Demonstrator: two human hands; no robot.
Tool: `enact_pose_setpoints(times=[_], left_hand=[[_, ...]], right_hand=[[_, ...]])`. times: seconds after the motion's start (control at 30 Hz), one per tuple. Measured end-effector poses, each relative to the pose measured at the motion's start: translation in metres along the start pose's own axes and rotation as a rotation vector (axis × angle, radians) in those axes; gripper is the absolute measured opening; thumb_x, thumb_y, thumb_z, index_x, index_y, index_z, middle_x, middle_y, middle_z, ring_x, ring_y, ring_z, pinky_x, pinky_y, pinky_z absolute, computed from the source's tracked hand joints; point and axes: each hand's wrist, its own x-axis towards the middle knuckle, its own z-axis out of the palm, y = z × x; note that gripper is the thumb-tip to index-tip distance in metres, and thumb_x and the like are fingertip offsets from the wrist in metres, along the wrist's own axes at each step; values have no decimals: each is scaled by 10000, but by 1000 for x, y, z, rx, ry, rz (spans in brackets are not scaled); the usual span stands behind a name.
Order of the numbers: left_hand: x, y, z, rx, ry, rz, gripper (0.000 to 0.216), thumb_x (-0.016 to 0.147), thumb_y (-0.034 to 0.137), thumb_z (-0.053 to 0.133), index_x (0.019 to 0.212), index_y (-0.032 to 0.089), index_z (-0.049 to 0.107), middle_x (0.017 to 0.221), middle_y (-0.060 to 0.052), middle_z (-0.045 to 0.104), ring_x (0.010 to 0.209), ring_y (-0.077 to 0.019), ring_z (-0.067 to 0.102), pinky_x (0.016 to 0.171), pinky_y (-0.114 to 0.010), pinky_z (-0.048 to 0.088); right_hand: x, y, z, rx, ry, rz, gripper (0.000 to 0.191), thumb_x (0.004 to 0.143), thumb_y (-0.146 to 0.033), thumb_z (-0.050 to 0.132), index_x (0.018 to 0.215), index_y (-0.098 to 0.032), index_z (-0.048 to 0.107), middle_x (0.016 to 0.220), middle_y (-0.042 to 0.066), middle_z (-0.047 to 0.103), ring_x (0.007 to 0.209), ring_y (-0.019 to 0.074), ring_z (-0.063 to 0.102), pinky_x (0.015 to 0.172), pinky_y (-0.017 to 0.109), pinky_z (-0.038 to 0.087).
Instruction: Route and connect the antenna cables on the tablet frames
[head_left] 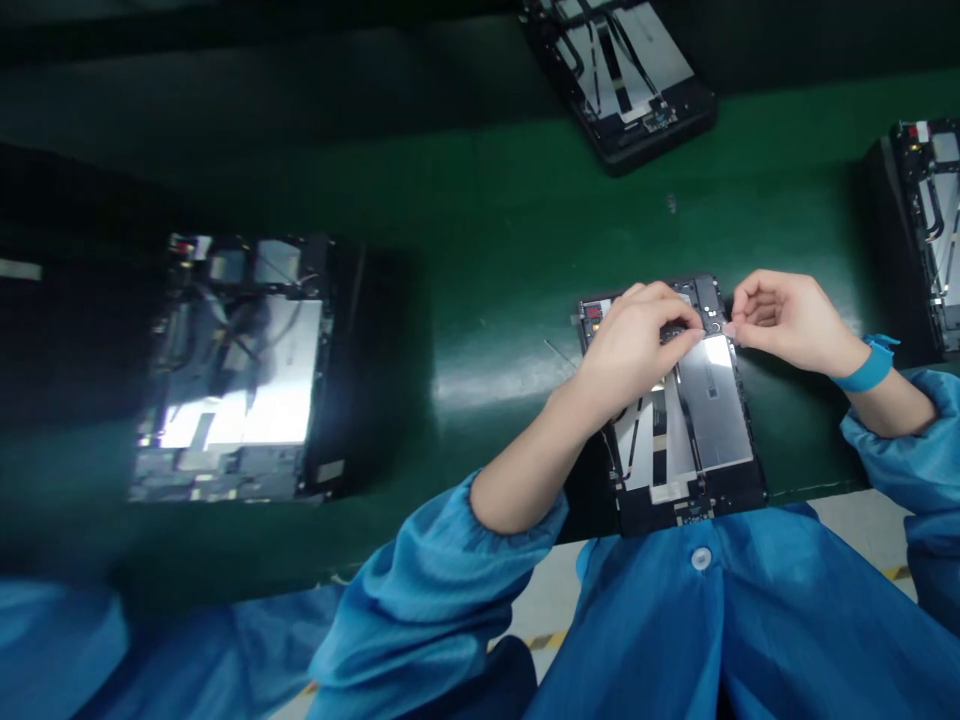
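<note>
An opened tablet (724, 430), its circuit boards, ribbon cables and silvery metal plate exposed, lies near the bench's front edge. Over its upper left part reaches my left hand (634, 335), thumb and index finger drawn together at a small round part near the top right; the hand covers some of the upper boards. At the tablet's upper right edge is my right hand (799, 320), with its fingers curled and thumb pressed to them. Anything between the fingertips of either hand is too small to make out. A blue band (868, 365) circles my right wrist.
Another opened tablet (232, 390), blurred, lies to the left on the green bench (487, 250). A third (637, 80) lies at an angle at the far side, and one more (937, 230) sits at the right edge. A person's blue sleeve (60, 640) shows at lower left.
</note>
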Motion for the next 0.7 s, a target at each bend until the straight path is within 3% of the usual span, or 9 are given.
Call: enact_pose_setpoints(times=[0.43,0.57,0.7], left_hand=[[9,7,-2,29,-28,-41,118,916,198,661,859,190,765,919,-53,718,952,-234,647,934,-391,505],[14,11,0,107,-49,-13,135,925,174,645,901,184,777,969,-72,711,994,-263,646,943,-420,497],[21,15,3,44,-64,79,127,935,229,689,983,185,798,1033,-75,718,1017,-262,646,941,-407,490]], right_hand=[[1,-1,-9,64,-28,50,388,644,-351,939,764,-213,597,729,-2,702,646,134,656,649,290,572],[2,-1,-9,86,31,7,441,610,-372,978,750,-209,594,705,-18,687,624,114,625,625,266,540],[3,0,0,120,92,-96,464,643,-441,975,741,-220,579,695,-26,649,610,111,583,571,256,489]])
